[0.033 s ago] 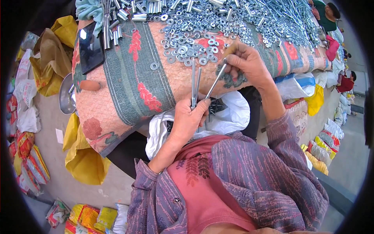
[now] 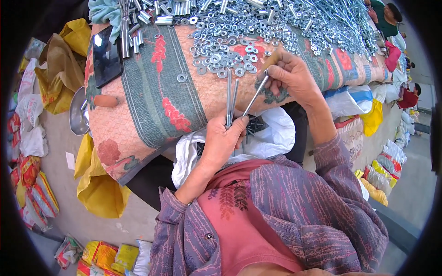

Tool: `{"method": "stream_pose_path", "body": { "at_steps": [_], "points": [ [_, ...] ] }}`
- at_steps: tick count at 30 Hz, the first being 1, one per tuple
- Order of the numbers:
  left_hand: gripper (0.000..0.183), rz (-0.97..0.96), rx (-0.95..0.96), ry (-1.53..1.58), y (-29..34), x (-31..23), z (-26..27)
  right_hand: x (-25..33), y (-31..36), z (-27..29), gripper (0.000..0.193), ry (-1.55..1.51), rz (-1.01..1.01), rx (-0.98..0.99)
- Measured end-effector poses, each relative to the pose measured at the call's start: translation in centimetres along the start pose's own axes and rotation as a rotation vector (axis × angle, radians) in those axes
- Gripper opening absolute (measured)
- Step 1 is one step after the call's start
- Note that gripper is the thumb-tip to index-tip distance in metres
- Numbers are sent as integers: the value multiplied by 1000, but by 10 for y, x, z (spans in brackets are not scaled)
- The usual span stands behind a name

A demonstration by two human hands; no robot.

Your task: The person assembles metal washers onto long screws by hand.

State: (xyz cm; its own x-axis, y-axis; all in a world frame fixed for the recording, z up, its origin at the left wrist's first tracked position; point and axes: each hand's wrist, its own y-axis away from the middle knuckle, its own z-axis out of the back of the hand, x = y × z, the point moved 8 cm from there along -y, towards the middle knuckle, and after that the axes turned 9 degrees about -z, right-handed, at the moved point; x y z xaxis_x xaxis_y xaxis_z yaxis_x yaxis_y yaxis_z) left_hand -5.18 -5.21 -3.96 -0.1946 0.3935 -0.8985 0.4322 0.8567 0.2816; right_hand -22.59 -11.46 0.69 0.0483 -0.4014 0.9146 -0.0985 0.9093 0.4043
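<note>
My left hand point(image 2: 223, 139) is closed round a few thin, shiny metal rods point(image 2: 229, 99). Two of them stand up nearly parallel out of the fist. A third rod point(image 2: 256, 95) slants up to the right, its lower end at my left fingertips. My right hand point(image 2: 295, 79) pinches that rod's upper end between thumb and forefinger; whether a small nut or washer sits there is hidden by the fingers. Just beyond both hands lie loose flat washers point(image 2: 215, 58) on the patterned cloth point(image 2: 184, 101). Below my hands an open white sack point(image 2: 282, 133) holds dark pieces.
Heaped metal sleeves point(image 2: 183, 8), nuts and long bolts point(image 2: 343, 32) cover the table's far side. At left lie a black phone point(image 2: 107, 57), a brownish-orange block point(image 2: 107, 100) and a metal bowl point(image 2: 78, 115). Yellow sacks point(image 2: 103, 188) stand on the floor. Other people sit at far right.
</note>
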Motion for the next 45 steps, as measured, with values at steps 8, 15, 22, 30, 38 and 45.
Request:
{"method": "stream_pose_path", "body": {
  "at_steps": [8, 15, 22, 30, 38, 45],
  "points": [
    [14, -14, -5, -96, 1, -2, 2, -1, 11, -3, 12, -80, 58, -59],
    [13, 32, 12, 71, 1, -2, 2, -6, 22, -11, 10, -484, 109, 3],
    [13, 259, 158, 535, 11, 11, -19, 14, 51, -24, 10, 79, 465, -385],
    [12, 397, 299, 886, 15, 7, -35, 17, 59, -28, 11, -149, 510, -402],
    [12, 111, 107, 519, 5, -9, -12, 46, 51, -10, 21, 432, 726, -554],
    [9, 73, 78, 420, 4, -8, -5, 40, 2, 6, 11, 1110, 506, -656]
  ]
}}
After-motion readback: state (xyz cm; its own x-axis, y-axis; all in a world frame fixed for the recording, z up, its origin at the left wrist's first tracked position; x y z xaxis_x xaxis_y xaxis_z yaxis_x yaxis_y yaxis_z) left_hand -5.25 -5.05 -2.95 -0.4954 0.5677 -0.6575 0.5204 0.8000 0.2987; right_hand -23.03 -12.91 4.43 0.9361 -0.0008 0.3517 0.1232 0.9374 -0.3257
